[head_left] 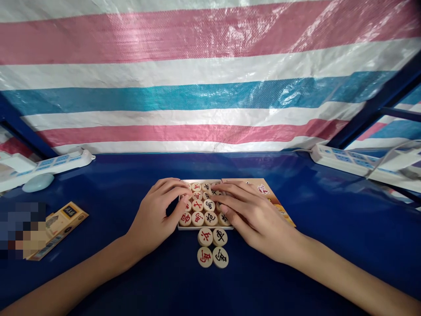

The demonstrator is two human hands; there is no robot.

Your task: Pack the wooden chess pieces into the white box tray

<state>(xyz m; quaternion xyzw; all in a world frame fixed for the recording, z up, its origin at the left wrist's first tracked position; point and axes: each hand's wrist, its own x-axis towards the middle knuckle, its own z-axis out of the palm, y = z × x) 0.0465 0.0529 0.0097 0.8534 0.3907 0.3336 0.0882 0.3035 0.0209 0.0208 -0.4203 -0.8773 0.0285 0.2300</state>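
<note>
Fingers arched and thumb set well apart, the left hand (161, 199) curls in over the left edge of a shallow white box (192, 228), while the right hand (259, 215) lies flatter, fingers loosely spread across the right-hand column of round, pale chess discs (198, 218) that sit in rows inside. Just below the near rim four loose discs (220, 257) stand two by two — smooth, thick-edged, carved in red and black — on a glossy blue tabletop (115, 184), with crinkled, shiny woven plastic sheeting (197, 101) striped behind it.
</note>
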